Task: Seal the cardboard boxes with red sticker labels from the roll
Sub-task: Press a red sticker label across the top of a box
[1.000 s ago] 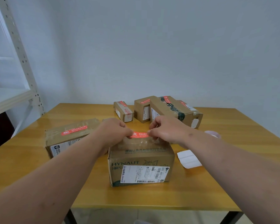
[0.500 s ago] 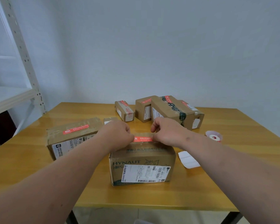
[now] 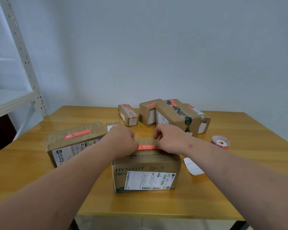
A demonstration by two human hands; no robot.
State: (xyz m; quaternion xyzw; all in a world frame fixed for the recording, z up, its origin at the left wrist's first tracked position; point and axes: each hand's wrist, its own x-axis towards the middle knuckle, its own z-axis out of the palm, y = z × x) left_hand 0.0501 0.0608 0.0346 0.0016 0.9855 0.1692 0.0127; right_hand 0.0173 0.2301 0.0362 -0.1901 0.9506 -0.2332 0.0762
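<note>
Head view looks down on a glossy yellow wooden table [image 3: 239,127] scattered with brown corrugated cardboard boxes. The nearest box [image 3: 146,171], a squat rectangular carton with green print and a white shipping label on its front face, sits at the table's front edge. Across the top of it lies a narrow red sticker label [image 3: 146,147], a flat strip with small white print, running left to right.

The left hand [image 3: 121,140] rests on the box top at the strip's left end, fingers curled under; the knuckles hide whether they pinch or merely press the strip. The right hand [image 3: 170,138] covers the strip's right end, its fingers bent down onto the cardboard, index finger raised slightly; again the contact point is hidden.

A roll of red labels [image 3: 220,142] with a white core lies to the right, well apart from both hands. Between it and the box lies a white backing sheet [image 3: 193,166]. A larger, crumpled box [image 3: 73,143] to the left already bears a red strip.
</note>
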